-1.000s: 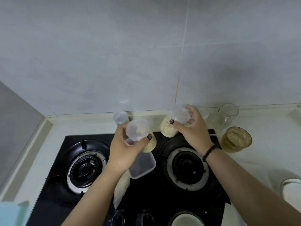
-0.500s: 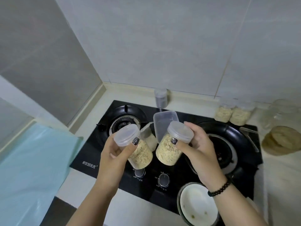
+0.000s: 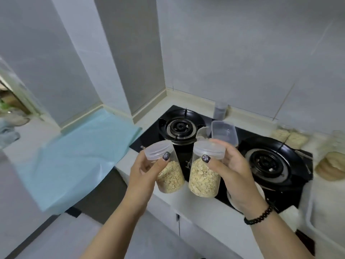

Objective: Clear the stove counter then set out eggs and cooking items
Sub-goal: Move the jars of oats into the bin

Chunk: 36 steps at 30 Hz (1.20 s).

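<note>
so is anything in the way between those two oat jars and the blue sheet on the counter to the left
Nothing visible. The left hand and right hand hold the oat jars in the air off the stove's front edge. The stretch from there to the blue sheet shows only open space, and nothing lies on its visible surface.

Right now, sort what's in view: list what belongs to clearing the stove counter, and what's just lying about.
Job:
left hand holding left oat jar
right hand holding right oat jar
plastic tub on the stove
oat jars by the wall
grey jar

Lying about:
blue sheet
bracelet
</note>
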Each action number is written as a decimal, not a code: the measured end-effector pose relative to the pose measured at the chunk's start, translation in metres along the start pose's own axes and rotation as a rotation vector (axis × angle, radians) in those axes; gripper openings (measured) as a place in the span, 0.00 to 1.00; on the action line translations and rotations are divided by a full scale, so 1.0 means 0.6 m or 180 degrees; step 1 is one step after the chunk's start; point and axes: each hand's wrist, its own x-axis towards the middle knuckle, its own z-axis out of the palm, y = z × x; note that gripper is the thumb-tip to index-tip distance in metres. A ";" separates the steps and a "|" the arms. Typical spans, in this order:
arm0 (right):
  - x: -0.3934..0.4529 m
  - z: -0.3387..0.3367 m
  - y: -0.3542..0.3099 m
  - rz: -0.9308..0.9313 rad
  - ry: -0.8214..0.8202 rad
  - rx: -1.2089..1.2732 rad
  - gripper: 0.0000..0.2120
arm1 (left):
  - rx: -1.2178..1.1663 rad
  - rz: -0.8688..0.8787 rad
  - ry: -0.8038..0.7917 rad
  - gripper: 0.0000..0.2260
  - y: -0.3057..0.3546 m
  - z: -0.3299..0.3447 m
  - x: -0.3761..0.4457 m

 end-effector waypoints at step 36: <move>-0.075 1.043 0.069 0.0242 -0.3615 -0.0323 0.33 | -0.0498 0.0306 0.3741 0.21 0.084 -0.883 -0.327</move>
